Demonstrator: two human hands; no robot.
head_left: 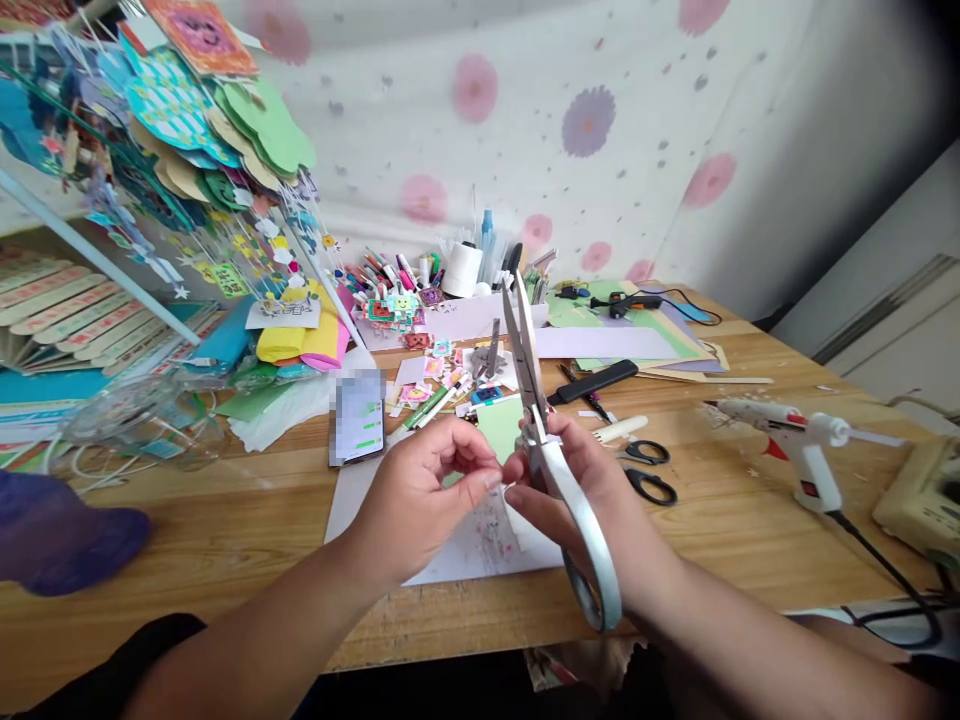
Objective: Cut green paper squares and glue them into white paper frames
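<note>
My right hand [592,490] is closed round a pair of large silver-grey scissors [559,480]. Their blades point up and away from me, slightly parted at the tips. Thumb and fingertips of my left hand [420,500] are pinched together, right beside the right hand's fingertips. Whatever is in that pinch is too small to make out. Under both hands lies a white sheet [442,565] with small coloured specks on it. A green piece of paper [504,428] and small paper cut-outs [416,392] lie just beyond the hands.
A white glue gun [806,450] and black-handled scissors [651,487] lie to the right. A phone [358,418] stands left of the hands. Pens [397,275] and a white thread cone [462,270] are at the back. Paper crafts [225,130] hang at left, above a plastic bag [142,415].
</note>
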